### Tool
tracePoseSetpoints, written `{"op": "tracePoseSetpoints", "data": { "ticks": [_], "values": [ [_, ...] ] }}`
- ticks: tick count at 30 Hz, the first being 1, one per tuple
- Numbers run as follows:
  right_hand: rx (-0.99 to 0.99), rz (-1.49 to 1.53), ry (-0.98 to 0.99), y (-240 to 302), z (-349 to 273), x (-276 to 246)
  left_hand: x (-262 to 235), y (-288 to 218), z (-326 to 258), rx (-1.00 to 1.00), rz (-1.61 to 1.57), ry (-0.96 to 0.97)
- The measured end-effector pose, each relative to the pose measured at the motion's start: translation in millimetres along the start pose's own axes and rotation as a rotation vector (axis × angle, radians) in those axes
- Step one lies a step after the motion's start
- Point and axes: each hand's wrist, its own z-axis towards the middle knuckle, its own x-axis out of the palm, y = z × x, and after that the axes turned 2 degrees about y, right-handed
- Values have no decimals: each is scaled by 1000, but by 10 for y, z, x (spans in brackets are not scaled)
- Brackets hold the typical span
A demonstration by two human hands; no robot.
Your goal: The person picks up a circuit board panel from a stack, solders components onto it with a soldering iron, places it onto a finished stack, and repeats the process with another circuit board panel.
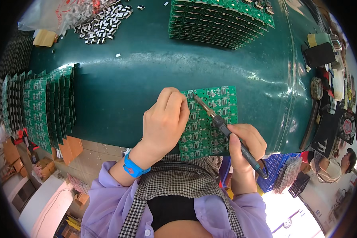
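Observation:
A green circuit board panel [194, 146], made up of repeated small boards with dark components, lies at the table's near edge. My left hand [163, 117] is closed at the panel's upper left corner, its fingers curled together. Whatever those fingertips pinch is hidden behind the hand. In my right hand [248, 144] is a soldering iron [220, 123], gripped like a pen by its dark handle. The iron slants up and left across the panel. Its tip is at the panel's upper left part, close to my left fingertips; whether it touches cannot be made out.
Stacked green boards [220, 23] stand at the far side, and more upright panels [37, 107] line the left. Small black-and-white parts [103, 25] are heaped beside a plastic bag [47, 16]. A blue crate [275, 168] stands at the lower right; another person [327, 168] sits beyond.

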Motion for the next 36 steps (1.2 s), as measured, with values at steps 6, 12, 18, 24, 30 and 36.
{"op": "tracePoseSetpoints", "data": {
  "ticks": [6,12,18,24,30,36],
  "values": [
    [-12,-8,2,31,-31,23,-31,-5,7,-43,-42,33],
    [-46,-53,-23,57,-84,5,-69,-18,9,-43,-67,85],
    [-49,-18,-34,32,-166,-57,-105,-77,-78,-112,-110,116],
    [-65,-25,-14,1,-161,-18,-63,-55,-102,-51,-99,102],
    [-73,-20,-15,17,-204,3,-35,-52,-110,2,-51,105],
    [-87,-19,-26,22,-274,-69,-91,-99,-143,0,5,124]
  ]
}}
